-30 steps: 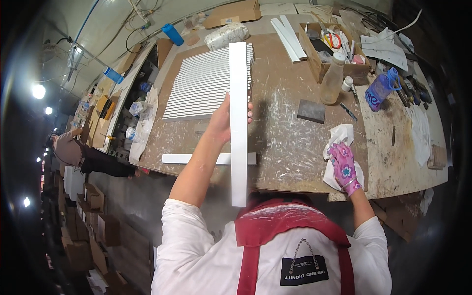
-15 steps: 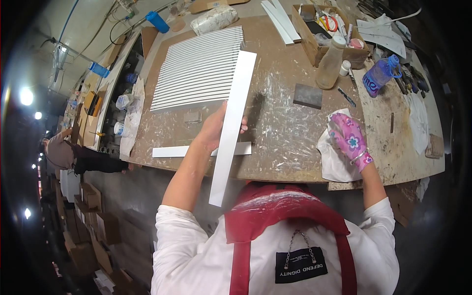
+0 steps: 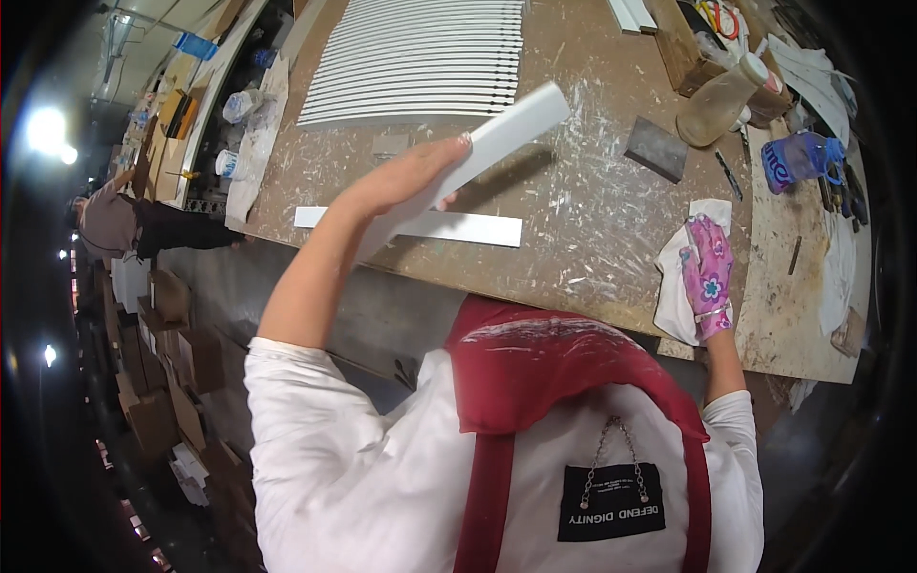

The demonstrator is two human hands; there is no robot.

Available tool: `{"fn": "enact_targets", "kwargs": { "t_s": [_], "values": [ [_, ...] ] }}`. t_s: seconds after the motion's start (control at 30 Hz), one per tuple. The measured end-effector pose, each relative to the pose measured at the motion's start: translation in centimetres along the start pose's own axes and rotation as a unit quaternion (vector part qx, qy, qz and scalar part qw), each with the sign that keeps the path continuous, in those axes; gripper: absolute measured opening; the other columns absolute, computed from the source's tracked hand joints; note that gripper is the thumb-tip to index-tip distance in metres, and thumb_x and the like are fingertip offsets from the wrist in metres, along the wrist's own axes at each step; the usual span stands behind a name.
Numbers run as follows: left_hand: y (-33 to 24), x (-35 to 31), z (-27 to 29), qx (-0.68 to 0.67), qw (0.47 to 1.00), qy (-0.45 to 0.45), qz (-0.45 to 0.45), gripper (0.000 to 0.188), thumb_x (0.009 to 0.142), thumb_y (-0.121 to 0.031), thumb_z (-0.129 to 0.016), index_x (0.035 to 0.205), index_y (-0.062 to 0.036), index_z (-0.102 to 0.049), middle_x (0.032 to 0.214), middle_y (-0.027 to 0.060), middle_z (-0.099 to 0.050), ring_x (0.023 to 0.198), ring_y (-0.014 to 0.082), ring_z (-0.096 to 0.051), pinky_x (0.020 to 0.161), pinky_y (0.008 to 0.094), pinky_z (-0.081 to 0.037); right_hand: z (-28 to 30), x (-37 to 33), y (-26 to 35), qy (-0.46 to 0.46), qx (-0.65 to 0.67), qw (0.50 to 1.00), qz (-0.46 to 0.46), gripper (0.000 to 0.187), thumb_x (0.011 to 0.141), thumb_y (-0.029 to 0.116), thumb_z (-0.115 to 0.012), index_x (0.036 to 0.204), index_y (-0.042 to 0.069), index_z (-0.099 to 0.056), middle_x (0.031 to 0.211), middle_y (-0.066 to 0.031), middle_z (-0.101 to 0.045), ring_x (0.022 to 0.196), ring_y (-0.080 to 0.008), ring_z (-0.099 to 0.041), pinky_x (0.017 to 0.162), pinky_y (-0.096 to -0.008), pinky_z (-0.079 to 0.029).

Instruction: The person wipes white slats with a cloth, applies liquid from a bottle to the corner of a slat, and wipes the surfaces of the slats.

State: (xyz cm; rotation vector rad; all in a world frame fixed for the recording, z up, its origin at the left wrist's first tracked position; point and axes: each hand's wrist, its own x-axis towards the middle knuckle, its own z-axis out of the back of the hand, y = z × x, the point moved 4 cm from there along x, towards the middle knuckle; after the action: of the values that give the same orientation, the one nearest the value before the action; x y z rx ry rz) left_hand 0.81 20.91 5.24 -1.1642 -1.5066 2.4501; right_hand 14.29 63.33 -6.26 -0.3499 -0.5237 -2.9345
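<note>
My bare left hand [image 3: 417,176] is closed around a long white slat [image 3: 521,124], held at a slant above the near edge of the worktable. The slat's upper end points to the far right, and my hand and forearm cover part of its lower length. Beneath it, another white strip [image 3: 468,227] lies flat along the table edge. My right hand [image 3: 709,272], in a pink flowered glove, is closed on a white cloth [image 3: 674,296] at the table's near right. The cloth shows beside and beyond the fingers. The fingertips are hard to make out.
White slats [image 3: 411,62] lie in a row at the far left. A dark grey block [image 3: 656,150], a cloudy bottle [image 3: 712,110], a blue bottle [image 3: 793,160] and a pen [image 3: 729,176] sit to the right. Behind them stands a cardboard box [image 3: 683,48]. A person [image 3: 110,220] is off to the left.
The slat in my left hand has swung from nearly upright in view to a slant toward the right. My right hand and the cloth have shifted slightly, the cloth now narrower. The view has turned.
</note>
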Motion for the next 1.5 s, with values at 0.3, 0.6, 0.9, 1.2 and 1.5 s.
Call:
{"fn": "enact_targets", "kwargs": {
  "t_s": [0.3,0.6,0.9,1.2,1.5],
  "values": [
    [4.8,3.6,3.1,0.467,0.865,-0.108,-0.146,0.052,0.089,-0.052,-0.057,0.112,-0.0057,-0.063,0.096,0.0167,-0.062,0.087,0.0373,-0.06,0.073,0.0442,-0.049,2.6,0.4,1.9,-0.043,0.018,0.997,-0.066,0.047,0.089,0.018,-0.057,0.132,0.0,-0.051,0.136,-0.0172,-0.05,0.128,-0.0345,-0.045,0.109,-0.0409,-0.033],
    [7.3,5.2,4.3,0.527,0.802,-0.137,-0.246,0.044,0.079,-0.044,-0.07,0.105,-0.0095,-0.06,0.095,0.0125,-0.056,0.084,0.035,-0.06,0.069,0.0437,-0.049,-0.2,10.8,5.6,0.004,-0.065,0.997,0.029,0.049,0.088,0.018,-0.06,0.134,0.006,-0.049,0.139,-0.0183,-0.047,0.128,-0.0355,-0.044,0.108,-0.0415,-0.035],
    [9.2,2.0,6.1,0.419,0.786,-0.191,-0.412,0.04,0.081,-0.026,-0.07,0.117,-0.0103,-0.06,0.111,0.0113,-0.06,0.101,0.0324,-0.057,0.086,0.041,-0.046,-2.7,11.5,10.6,0.029,0.026,0.996,-0.076,0.045,0.089,0.021,-0.062,0.129,0.004,-0.053,0.13,-0.0185,-0.055,0.121,-0.0356,-0.05,0.105,-0.0397,-0.037],
    [13.3,-2.3,11.0,0.359,0.828,-0.184,-0.389,0.028,0.078,-0.01,-0.07,0.105,-0.0062,-0.064,0.102,0.0112,-0.062,0.092,0.0307,-0.059,0.079,0.0396,-0.047,2.7,4.1,3.3,-0.084,0.056,0.962,-0.253,0.036,0.092,0.018,-0.057,0.123,0.002,-0.058,0.119,-0.0184,-0.062,0.112,-0.032,-0.058,0.097,-0.0356,-0.044],
    [13.1,-0.9,13.1,0.326,0.841,-0.319,-0.291,0.023,0.082,-0.008,-0.066,0.105,-0.0051,-0.065,0.103,0.0129,-0.062,0.094,0.0329,-0.059,0.081,0.0389,-0.047,-1.9,11.4,7.4,-0.042,-0.053,0.996,-0.05,0.03,0.09,0.012,-0.055,0.119,0.007,-0.06,0.108,-0.0143,-0.066,0.099,-0.0314,-0.062,0.089,-0.0392,-0.048]
  ]
}}
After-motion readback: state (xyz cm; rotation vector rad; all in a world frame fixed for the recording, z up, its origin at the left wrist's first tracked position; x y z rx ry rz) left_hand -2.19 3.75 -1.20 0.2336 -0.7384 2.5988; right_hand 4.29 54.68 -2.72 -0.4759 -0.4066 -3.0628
